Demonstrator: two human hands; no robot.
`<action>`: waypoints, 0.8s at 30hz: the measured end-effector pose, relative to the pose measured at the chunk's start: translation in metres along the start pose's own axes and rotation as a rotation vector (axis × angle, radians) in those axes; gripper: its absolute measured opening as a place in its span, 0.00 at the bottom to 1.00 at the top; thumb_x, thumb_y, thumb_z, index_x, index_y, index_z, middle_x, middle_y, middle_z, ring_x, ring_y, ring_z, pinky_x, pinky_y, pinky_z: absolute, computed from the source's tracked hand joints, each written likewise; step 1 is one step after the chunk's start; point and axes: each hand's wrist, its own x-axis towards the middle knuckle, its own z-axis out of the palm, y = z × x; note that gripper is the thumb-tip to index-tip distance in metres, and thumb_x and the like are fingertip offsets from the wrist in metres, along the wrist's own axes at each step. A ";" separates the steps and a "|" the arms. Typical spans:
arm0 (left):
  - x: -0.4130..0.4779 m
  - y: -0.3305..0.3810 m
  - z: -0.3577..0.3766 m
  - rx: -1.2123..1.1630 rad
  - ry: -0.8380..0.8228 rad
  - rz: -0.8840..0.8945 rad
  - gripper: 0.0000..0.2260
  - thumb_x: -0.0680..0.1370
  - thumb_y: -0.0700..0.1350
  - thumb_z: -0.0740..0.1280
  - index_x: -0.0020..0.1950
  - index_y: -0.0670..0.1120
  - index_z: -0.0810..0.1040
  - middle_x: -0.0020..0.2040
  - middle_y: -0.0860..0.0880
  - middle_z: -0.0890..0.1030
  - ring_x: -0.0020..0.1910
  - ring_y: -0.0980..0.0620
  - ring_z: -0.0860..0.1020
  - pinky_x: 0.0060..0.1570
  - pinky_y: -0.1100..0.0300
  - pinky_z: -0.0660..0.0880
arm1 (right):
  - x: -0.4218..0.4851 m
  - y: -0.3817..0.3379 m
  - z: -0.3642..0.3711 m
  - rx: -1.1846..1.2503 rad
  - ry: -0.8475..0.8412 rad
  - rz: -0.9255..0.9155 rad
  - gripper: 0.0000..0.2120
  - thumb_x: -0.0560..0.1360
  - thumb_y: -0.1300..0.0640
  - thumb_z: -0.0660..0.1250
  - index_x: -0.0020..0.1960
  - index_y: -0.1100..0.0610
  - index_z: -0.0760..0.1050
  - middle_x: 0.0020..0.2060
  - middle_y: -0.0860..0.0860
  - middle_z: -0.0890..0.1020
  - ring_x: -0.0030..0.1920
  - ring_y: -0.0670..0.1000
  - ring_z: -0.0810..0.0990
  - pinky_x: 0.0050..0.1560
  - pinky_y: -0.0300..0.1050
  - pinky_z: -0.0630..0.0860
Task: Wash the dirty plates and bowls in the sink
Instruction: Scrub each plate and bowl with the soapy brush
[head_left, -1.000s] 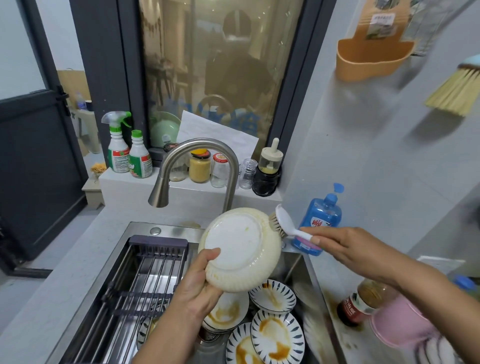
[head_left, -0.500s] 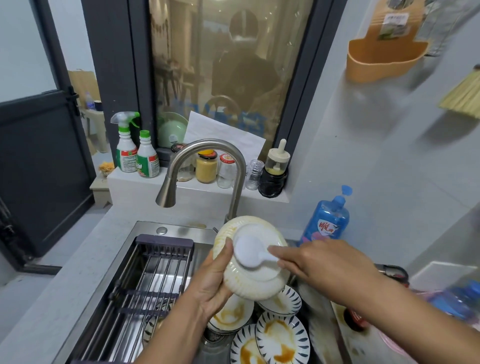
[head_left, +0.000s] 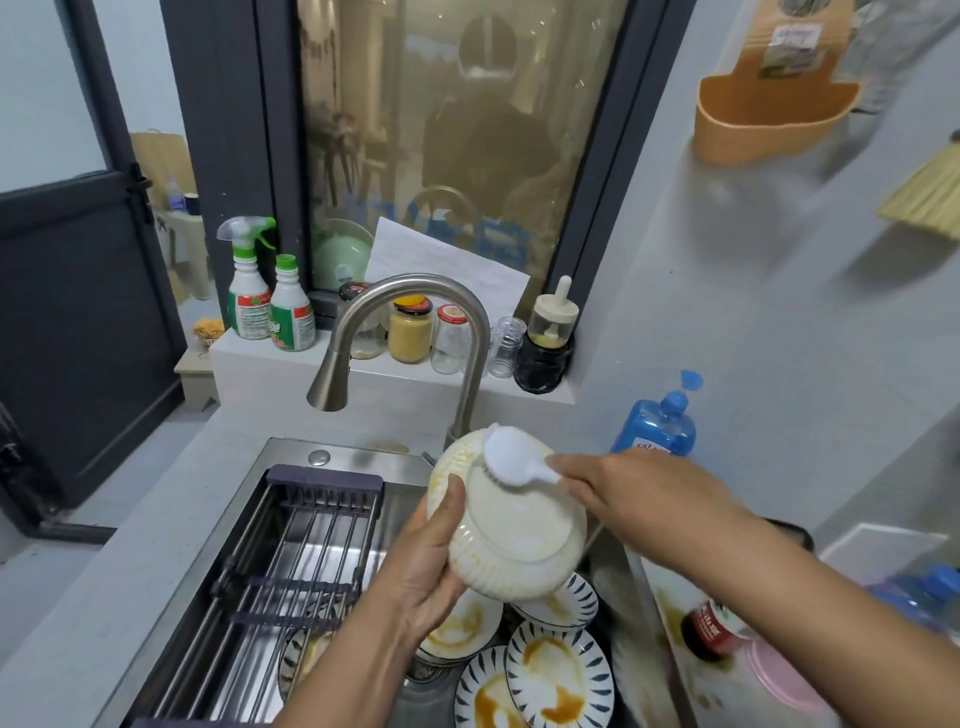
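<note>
Several striped bowls (head_left: 558, 680) are lying nearest the viewer at the bottom of the sink (head_left: 353, 457), each carrying brown sauce stains. Just above them, the left hand (head_left: 426, 577) is gripping the cream ribbed dish (head_left: 519, 540), fingers curled beneath it and thumb pressing on its edge. The dish is being held tilted over the basin with its underside facing up. The right hand (head_left: 623, 493) is pinching the handle of the white brush (head_left: 511, 457), whose head is bearing on the upper part of that underside. Yellowish residue is showing along the ribbed wall.

Judged step: scrubbing the outside of one dish, with the striped bowls not yet washed. The next move is calling for working the bristles round the ribbed wall, then rinsing under the faucet (head_left: 415, 286), where no water is showing.

Left of the hands, the drying rack (head_left: 306, 545) is spanning the basin. Farther back, the blue soap bottle (head_left: 657, 426) is standing by the wall.
</note>
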 end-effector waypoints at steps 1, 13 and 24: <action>0.000 0.003 0.000 0.005 0.007 0.016 0.35 0.71 0.54 0.77 0.74 0.42 0.72 0.67 0.36 0.79 0.67 0.38 0.78 0.62 0.41 0.78 | 0.001 0.008 -0.001 -0.006 -0.009 0.024 0.16 0.84 0.38 0.49 0.70 0.30 0.65 0.51 0.46 0.80 0.51 0.52 0.80 0.46 0.49 0.76; -0.001 0.004 0.001 0.065 -0.055 -0.038 0.39 0.61 0.45 0.86 0.69 0.40 0.76 0.64 0.35 0.81 0.63 0.37 0.81 0.53 0.45 0.82 | 0.000 0.004 -0.013 0.128 0.015 0.056 0.15 0.84 0.39 0.52 0.69 0.31 0.68 0.53 0.44 0.81 0.52 0.50 0.80 0.49 0.50 0.78; -0.004 0.019 -0.015 0.332 -0.015 -0.041 0.26 0.69 0.33 0.77 0.66 0.38 0.77 0.61 0.35 0.82 0.60 0.35 0.82 0.58 0.41 0.80 | 0.017 0.042 -0.014 0.118 -0.078 0.180 0.16 0.85 0.44 0.53 0.65 0.40 0.77 0.45 0.45 0.80 0.41 0.46 0.77 0.45 0.48 0.77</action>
